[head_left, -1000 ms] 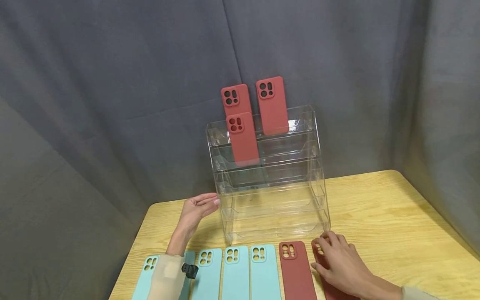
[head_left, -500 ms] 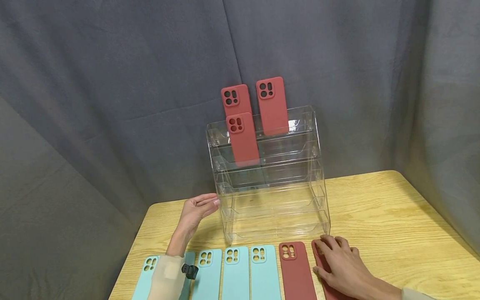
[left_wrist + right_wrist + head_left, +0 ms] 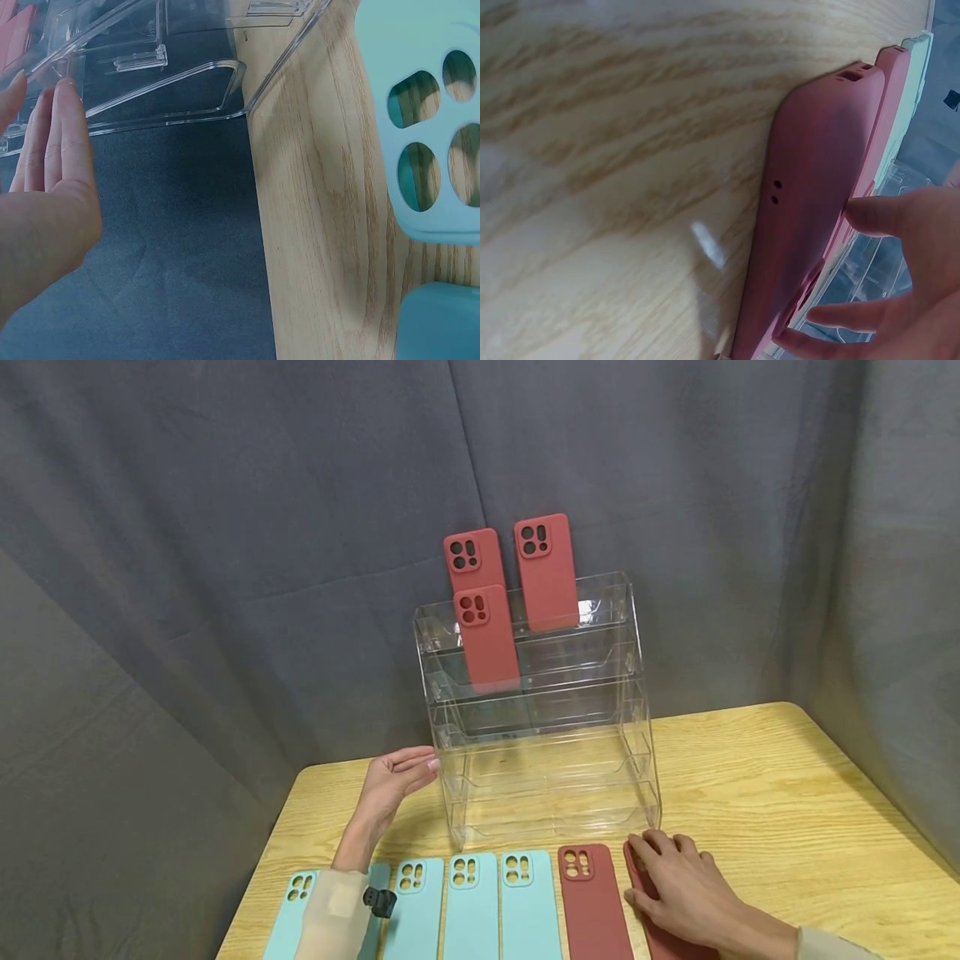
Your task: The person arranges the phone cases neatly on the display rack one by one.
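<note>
My left hand touches the left side of a clear tiered display rack with its fingers straight. In the left wrist view those fingers lie along the transparent side panel. Down at the right front, my right hand bends over a red phone case lying on the table. The thumb is at one long edge of this case, and the other fingers grip near its camera end. The hand hides most of the case in the head view. Just left of it lies another red phone case.
Three red phone cases stand in the rack: an upper left one, an upper right one and a lower one. Several mint phone cases lie along the front of the wooden table. Grey curtains hang behind.
My right hand has shifted slightly toward me over the right-hand red phone case, whose camera cutouts are now covered. My left hand has stayed at the rack's side.
</note>
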Motion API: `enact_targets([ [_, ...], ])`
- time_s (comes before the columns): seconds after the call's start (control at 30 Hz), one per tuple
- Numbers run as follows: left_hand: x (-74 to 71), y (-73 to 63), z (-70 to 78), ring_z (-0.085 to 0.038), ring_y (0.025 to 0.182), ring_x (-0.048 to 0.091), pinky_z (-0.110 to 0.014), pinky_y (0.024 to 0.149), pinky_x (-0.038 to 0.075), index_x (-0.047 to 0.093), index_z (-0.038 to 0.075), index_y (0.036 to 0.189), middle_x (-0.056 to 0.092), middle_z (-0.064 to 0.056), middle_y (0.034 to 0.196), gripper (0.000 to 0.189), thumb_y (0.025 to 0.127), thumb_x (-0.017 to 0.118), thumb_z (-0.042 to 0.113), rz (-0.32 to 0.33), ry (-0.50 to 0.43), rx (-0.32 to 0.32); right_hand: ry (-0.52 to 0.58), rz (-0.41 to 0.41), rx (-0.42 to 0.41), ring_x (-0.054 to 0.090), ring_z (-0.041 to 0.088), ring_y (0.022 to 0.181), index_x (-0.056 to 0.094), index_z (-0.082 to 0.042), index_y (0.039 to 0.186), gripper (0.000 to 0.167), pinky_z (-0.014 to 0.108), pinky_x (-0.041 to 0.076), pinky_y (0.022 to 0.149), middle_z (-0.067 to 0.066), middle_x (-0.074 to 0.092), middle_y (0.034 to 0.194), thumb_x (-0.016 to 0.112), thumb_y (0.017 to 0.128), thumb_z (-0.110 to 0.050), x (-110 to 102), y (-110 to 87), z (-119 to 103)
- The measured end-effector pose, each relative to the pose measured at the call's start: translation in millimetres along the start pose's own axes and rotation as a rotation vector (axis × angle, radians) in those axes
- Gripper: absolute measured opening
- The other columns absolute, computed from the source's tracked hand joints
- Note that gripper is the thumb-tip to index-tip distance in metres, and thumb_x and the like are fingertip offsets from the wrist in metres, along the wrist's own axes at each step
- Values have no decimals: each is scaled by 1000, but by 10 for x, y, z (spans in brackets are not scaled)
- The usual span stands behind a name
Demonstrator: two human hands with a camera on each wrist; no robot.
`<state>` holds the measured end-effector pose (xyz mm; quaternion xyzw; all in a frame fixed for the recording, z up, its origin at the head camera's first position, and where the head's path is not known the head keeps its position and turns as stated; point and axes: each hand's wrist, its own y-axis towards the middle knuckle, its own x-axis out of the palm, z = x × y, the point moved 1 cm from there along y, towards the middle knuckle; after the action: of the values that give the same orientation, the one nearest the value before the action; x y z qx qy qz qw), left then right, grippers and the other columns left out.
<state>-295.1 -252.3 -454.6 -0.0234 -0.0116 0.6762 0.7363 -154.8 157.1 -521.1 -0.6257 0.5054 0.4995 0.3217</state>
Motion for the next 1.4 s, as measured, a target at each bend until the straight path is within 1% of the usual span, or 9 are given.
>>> enact_targets([
  [0.17, 9, 12, 15, -16, 104, 79, -32, 98, 65, 66, -6, 132, 79, -9, 117, 38, 96, 75, 3, 2, -9, 5, -15, -23, 4, 63, 51, 111, 62, -6, 142, 74, 61, 58, 72, 20, 63, 136, 86, 85, -45, -9, 16, 3],
  [0.33, 28, 16, 18, -21, 109, 78, -32, 97, 65, 66, -6, 132, 79, -10, 117, 40, 95, 77, 5, -1, -4, 1, -1, -74, 40, 62, 54, 109, 61, -4, 141, 73, 62, 58, 70, 22, 62, 136, 87, 84, -39, -31, 51, -3],
  [0.47, 41, 23, 5, -22, 110, 78, -32, 98, 65, 66, -7, 133, 79, -10, 118, 41, 95, 77, 5, -4, -2, -2, 11, -109, 60, 62, 55, 108, 61, -3, 142, 72, 62, 58, 67, 23, 62, 137, 87, 83, -35, -46, 74, -5],
  [0.7, 65, 33, -12, -21, 110, 78, -32, 98, 65, 66, -6, 133, 72, -23, 131, 41, 95, 77, 6, -6, 24, 4, 20, -130, 68, 60, 54, 109, 61, -4, 141, 72, 63, 56, 67, 23, 62, 138, 86, 80, -32, -55, 63, 11],
  [0.8, 74, 35, -14, -21, 110, 78, -32, 97, 65, 67, -5, 132, 72, -23, 131, 41, 95, 78, 7, -2, 25, 12, 25, -135, 64, 59, 54, 111, 61, -4, 142, 73, 63, 56, 68, 24, 61, 140, 86, 79, -32, -94, 49, 1],
  [0.93, 85, 40, -16, -24, 113, 77, -31, 97, 65, 67, -5, 132, 71, -25, 132, 40, 95, 78, 7, 1, 27, 9, 37, -110, 59, 59, 52, 111, 62, -4, 140, 73, 60, 56, 67, 22, 62, 139, 86, 77, -31, -200, 38, -45],
  [1.13, 102, 44, -2, -28, 116, 76, -31, 97, 65, 67, -5, 132, 71, -25, 132, 40, 95, 78, 7, 0, 27, 6, 66, -24, 33, 61, 48, 106, 65, -6, 138, 70, 55, 56, 64, 17, 64, 135, 84, 75, -29, -424, 32, -167],
  [1.27, 91, 37, 15, -23, 112, 77, -32, 98, 65, 67, -4, 133, 74, -19, 129, 41, 95, 78, 8, -8, 24, 8, 83, 38, 14, 61, 47, 108, 65, -7, 139, 68, 56, 57, 67, 17, 64, 136, 82, 77, -29, -588, 80, -289],
  [1.4, 55, 1, 17, -18, 105, 79, -31, 96, 65, 68, -4, 130, 77, -16, 123, 38, 95, 77, 6, 21, 13, -1, 105, 123, -25, 61, 46, 111, 64, -8, 141, 68, 58, 58, 73, 16, 65, 137, 82, 78, -28, -740, 177, -426],
])
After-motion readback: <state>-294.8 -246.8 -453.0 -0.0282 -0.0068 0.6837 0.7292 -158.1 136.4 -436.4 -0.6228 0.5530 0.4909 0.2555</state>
